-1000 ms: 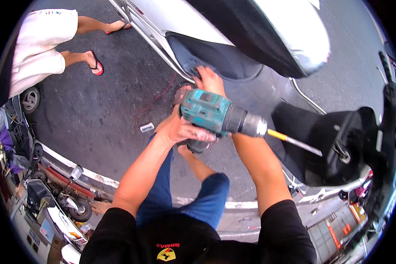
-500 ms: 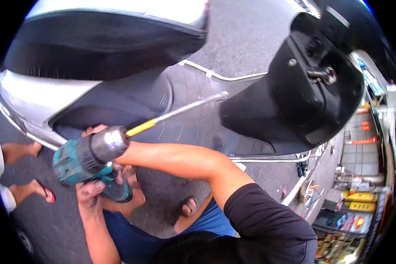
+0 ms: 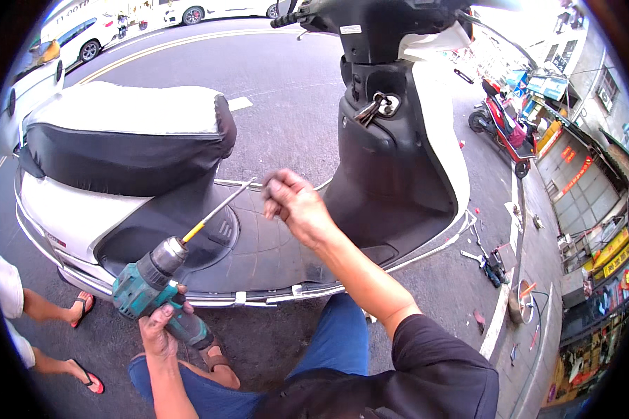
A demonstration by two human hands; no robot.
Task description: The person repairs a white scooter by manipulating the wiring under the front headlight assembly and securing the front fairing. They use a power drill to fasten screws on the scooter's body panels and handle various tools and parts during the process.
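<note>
My left hand (image 3: 162, 328) grips a teal and black cordless drill (image 3: 147, 281) by its handle. A long screwdriver bit (image 3: 220, 208) with a yellow sleeve sits in the chuck, tilted up to the right. Just beyond its tip, my right hand (image 3: 295, 207) hovers with the fingers curled in toward the thumb; anything between them is too small or hidden to make out. Below both lies the dark footboard (image 3: 272, 244) of a white and black scooter. Its black front panel (image 3: 381, 167) rises to the right, with keys (image 3: 372, 109) hanging in the lock.
The scooter's padded seat (image 3: 126, 150) is at the left. A person in sandals (image 3: 84, 307) stands close by at lower left. On the right, tools (image 3: 493, 265) and a round pan (image 3: 521, 302) lie on the ground. A red scooter (image 3: 507, 133) is parked farther off.
My right hand has left the drill's chuck and moved right, past the bit's tip. My left hand still holds the drill. The view has lifted, showing more of the scooter and street.
</note>
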